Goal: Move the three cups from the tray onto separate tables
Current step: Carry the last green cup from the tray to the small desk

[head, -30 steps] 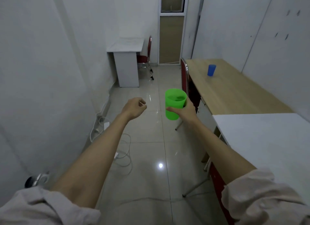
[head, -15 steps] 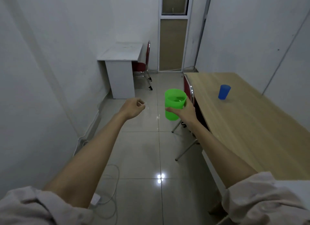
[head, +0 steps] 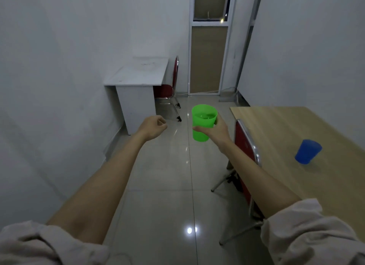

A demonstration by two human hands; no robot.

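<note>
Narrow white-walled room with a shiny tiled floor (head: 167, 185), and at the bottom of the frame both forearms reach out of rolled pale sleeves. Mid-frame the right hand (head: 216, 131) is wrapped around an upright green cup (head: 203, 122) with liquid in it, held over the floor, while the left hand (head: 153, 126) is loosely curled shut on nothing. On the right a blue cup (head: 308, 151) stands on the wooden table (head: 286, 130) with a red chair (head: 246, 146) tucked against it, and further back at centre left a white desk (head: 138, 75) stands against the wall with another red chair (head: 173, 81) beside it.
</note>
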